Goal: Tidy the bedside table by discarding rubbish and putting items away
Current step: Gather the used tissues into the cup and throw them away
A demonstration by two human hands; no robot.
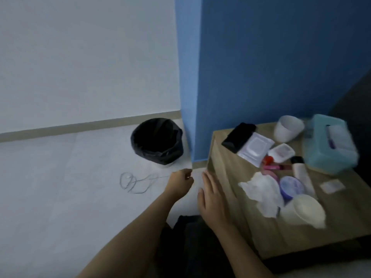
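The wooden bedside table (230, 177) stands at the right, cluttered with a crumpled tissue (261, 189), a purple-lidded jar (292, 186), a white tube (302, 173), a wet-wipe pack (256, 148), a black phone (239, 136), a white cup (289, 128) and a teal tissue box (331, 145). My left hand (179, 183) is closed, pinching the end of a white cable (136, 181) that trails in loops over the floor. My right hand (212, 199) lies flat and open against the table's left edge.
A bin lined with a black bag (157, 141) stands on the floor by the blue wall corner (188, 97). A white tub (307, 209) sits at the table's near side. Dark clothing (190, 237) shows below my arms.
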